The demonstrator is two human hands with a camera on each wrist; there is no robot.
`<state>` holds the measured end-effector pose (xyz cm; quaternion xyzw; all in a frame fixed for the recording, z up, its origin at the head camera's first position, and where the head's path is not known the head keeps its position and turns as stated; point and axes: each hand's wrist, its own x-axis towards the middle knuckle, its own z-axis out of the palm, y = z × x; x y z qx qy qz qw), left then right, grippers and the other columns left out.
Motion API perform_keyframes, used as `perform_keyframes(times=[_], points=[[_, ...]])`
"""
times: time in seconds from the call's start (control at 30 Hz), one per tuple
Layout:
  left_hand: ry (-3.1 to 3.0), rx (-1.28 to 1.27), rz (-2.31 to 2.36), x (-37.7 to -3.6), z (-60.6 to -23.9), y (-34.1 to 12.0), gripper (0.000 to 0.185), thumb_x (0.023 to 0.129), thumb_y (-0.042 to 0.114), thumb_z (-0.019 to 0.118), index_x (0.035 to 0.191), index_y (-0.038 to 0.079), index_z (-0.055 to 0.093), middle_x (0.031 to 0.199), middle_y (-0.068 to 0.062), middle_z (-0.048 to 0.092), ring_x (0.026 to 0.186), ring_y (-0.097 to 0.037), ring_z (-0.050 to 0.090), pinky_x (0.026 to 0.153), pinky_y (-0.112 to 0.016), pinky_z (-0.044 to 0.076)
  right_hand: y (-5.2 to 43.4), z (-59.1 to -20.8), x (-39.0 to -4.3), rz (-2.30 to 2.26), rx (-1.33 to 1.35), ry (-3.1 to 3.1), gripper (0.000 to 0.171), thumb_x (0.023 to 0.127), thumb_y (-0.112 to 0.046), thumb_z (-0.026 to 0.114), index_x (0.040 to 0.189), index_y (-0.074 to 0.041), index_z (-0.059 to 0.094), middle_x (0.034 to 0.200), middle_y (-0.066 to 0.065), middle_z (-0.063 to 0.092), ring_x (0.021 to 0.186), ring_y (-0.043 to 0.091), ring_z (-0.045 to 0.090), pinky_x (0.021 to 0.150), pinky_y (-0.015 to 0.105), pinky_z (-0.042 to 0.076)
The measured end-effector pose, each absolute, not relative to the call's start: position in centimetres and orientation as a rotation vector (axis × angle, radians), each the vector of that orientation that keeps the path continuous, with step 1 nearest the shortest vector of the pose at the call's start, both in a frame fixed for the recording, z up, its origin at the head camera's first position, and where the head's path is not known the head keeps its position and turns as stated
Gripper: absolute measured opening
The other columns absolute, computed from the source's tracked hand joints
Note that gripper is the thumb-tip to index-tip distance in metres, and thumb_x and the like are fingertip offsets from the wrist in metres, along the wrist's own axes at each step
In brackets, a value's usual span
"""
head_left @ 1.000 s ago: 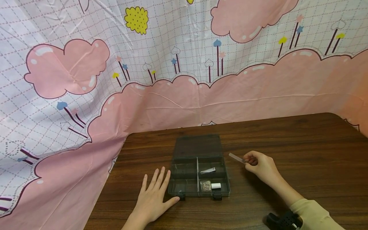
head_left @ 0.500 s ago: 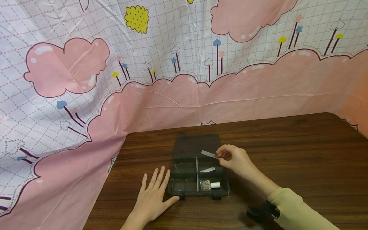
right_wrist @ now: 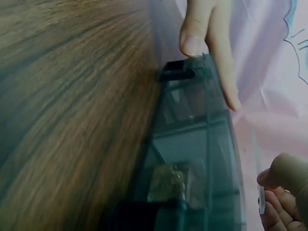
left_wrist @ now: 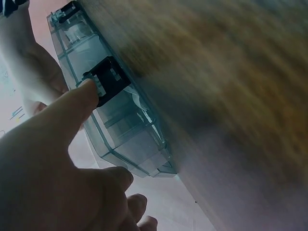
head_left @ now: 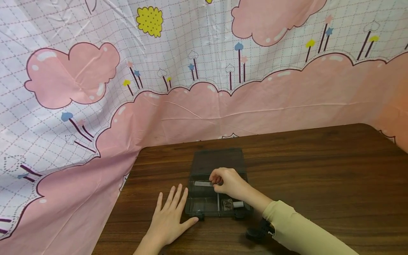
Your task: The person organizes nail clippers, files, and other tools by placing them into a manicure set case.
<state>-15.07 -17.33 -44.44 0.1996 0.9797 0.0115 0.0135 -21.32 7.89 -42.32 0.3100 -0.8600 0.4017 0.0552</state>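
A dark translucent compartment box (head_left: 208, 215) stands with its lid (head_left: 218, 161) folded back. My right hand (head_left: 232, 185) pinches one end of a thin, flat, whitish nail file (head_left: 202, 183), held over the back left compartment. In the right wrist view the nail file (right_wrist: 261, 192) lies between thumb and fingers. A glittery nail polish bottle (head_left: 227, 204) with a white cap lies in the front right compartment. My right hand and forearm hide the nail clipper at the back right. Fingers spread, my left hand (head_left: 169, 221) rests beside the box, its thumb at the left latch (left_wrist: 108, 82).
The box sits on a dark wood-grain table (head_left: 318, 170). A printed pink and white cloth (head_left: 191, 117) hangs behind the table and at its left. A black device (head_left: 259, 230) is worn at my right wrist, below the sleeve (head_left: 299, 226).
My right hand has carried the nail file leftward from beside the box to over its back left compartment, covering the nail clipper from view. The left hand has stayed put.
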Motion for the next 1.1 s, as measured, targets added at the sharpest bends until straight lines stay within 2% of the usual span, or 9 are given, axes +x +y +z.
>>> perform_keyframes(times=[0.47,0.67,0.93,1.1], points=[[3.046,0.629,0.028,-15.0,-44.6,-17.3,0.095,0.085,0.079,0.03,0.155,0.019,0.01,0.16,-0.005,0.003,0.145,-0.024,-0.002,0.111,-0.056,-0.011,5.3,-42.4,-22.6,1.142,1.012,-2.762,0.014,0.08,0.005,0.07,0.093,0.0,0.067,0.086,0.006,0.065,0.076,0.018,0.061,0.066,0.023,0.051],[3.042,0.621,0.03,-15.0,-44.5,-17.3,0.095,0.085,0.079,0.03,0.155,0.018,0.01,0.16,-0.003,-0.001,0.145,-0.023,-0.004,0.111,-0.055,-0.012,5.1,-42.1,-23.2,1.093,1.071,-2.788,0.012,0.079,0.005,0.07,0.09,0.0,0.066,0.083,0.007,0.065,0.075,0.018,0.062,0.065,0.022,0.052],[3.045,0.627,0.022,-15.0,-44.5,-17.2,0.096,0.085,0.08,0.029,0.155,0.019,0.009,0.16,-0.002,-0.002,0.145,-0.023,-0.003,0.111,-0.054,-0.012,5.0,-42.0,-23.7,1.076,1.051,-2.856,0.012,0.078,0.004,0.072,0.088,-0.001,0.067,0.078,0.002,0.064,0.072,0.014,0.061,0.062,0.021,0.051],[3.045,0.627,0.022,-15.0,-44.4,-17.2,0.096,0.084,0.08,0.029,0.155,0.018,0.01,0.16,-0.002,-0.001,0.145,-0.024,-0.003,0.111,-0.054,-0.012,4.8,-41.8,-23.8,1.107,1.042,-2.888,0.013,0.077,0.007,0.07,0.087,0.0,0.067,0.08,0.005,0.065,0.072,0.016,0.062,0.062,0.023,0.052]])
